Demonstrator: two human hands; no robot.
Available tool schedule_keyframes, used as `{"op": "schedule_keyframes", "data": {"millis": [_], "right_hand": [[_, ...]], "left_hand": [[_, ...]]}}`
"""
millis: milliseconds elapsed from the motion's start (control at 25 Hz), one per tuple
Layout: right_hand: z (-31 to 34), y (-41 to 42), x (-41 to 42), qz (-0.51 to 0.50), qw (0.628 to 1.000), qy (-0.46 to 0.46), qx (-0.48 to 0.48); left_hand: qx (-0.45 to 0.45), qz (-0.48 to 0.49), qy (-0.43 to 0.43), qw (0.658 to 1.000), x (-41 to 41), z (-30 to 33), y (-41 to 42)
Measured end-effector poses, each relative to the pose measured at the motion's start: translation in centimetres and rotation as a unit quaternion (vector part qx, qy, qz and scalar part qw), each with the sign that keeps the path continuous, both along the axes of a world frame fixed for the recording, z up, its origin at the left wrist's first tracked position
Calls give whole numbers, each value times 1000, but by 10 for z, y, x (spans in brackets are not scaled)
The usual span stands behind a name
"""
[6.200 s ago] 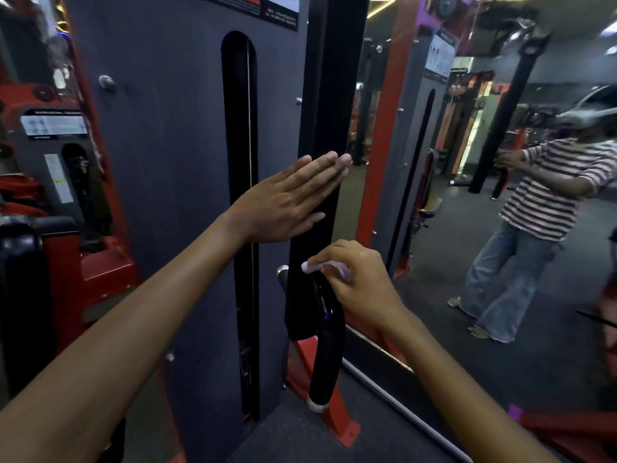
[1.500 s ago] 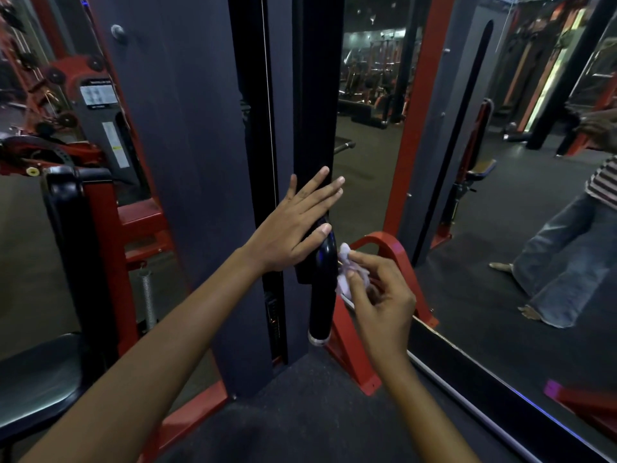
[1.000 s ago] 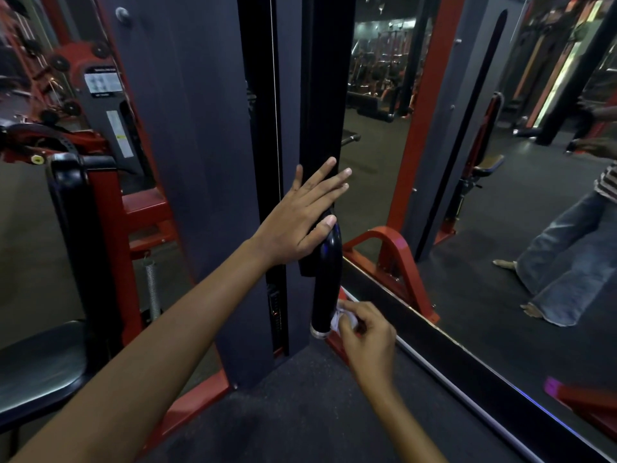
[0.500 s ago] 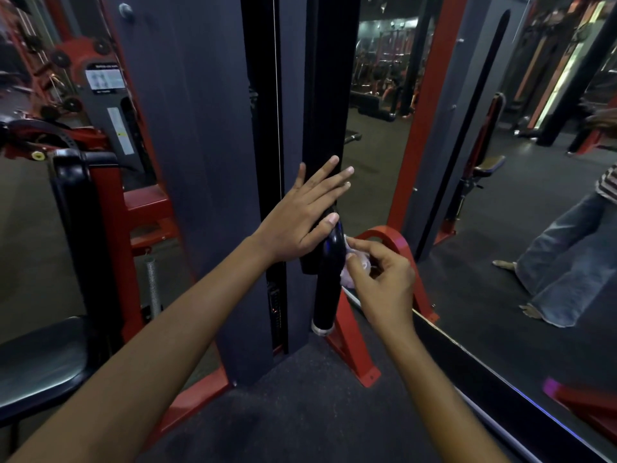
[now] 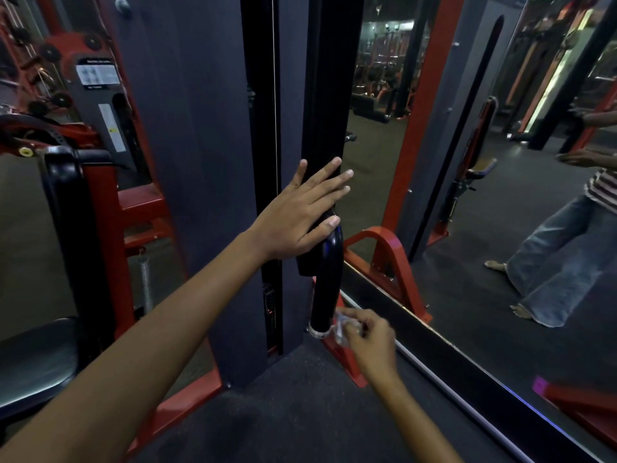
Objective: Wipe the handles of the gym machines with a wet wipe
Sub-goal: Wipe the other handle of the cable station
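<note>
Your left hand (image 5: 302,215) lies flat and open against the tall black upright post of the machine (image 5: 329,95), fingers spread and gripping nothing, thumb resting on the top bend of the glossy black padded handle (image 5: 329,282); that placement looks meant to brace you and steady the handle while the other hand works; your right hand (image 5: 367,339) is pinched shut on the small crumpled white wet wipe (image 5: 340,327), pressing it against the handle's lower end just beside the silver end ring (image 5: 318,333), which I judge to be the bottom of a wiping stroke along the grip; the handle hangs upright in front of the dark grey weight-stack cover (image 5: 200,162), above the speckled black rubber floor (image 5: 283,412); no container shows, and no wipe packet or bin is in view.
</note>
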State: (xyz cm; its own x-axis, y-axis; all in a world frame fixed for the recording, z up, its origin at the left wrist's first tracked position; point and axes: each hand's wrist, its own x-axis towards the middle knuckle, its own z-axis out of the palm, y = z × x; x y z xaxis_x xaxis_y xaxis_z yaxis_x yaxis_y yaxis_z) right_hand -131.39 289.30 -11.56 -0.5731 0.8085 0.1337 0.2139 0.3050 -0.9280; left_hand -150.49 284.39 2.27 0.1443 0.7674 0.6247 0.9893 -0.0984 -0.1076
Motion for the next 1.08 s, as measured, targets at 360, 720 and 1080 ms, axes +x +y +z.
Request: {"op": "schedule_keyframes", "data": {"millis": [360,720,1080], "right_hand": [[94,-41,14,-62,908,133,393],[75,-49,-38,-148,701,-115,688],[-7,-68,-38,-142,719,-243,636]], "left_hand": [[-11,-110,40,993,-31,6,10],[35,-203,6,978,-44,-2,25],[54,-221,-19,974,-41,-7,37]]}}
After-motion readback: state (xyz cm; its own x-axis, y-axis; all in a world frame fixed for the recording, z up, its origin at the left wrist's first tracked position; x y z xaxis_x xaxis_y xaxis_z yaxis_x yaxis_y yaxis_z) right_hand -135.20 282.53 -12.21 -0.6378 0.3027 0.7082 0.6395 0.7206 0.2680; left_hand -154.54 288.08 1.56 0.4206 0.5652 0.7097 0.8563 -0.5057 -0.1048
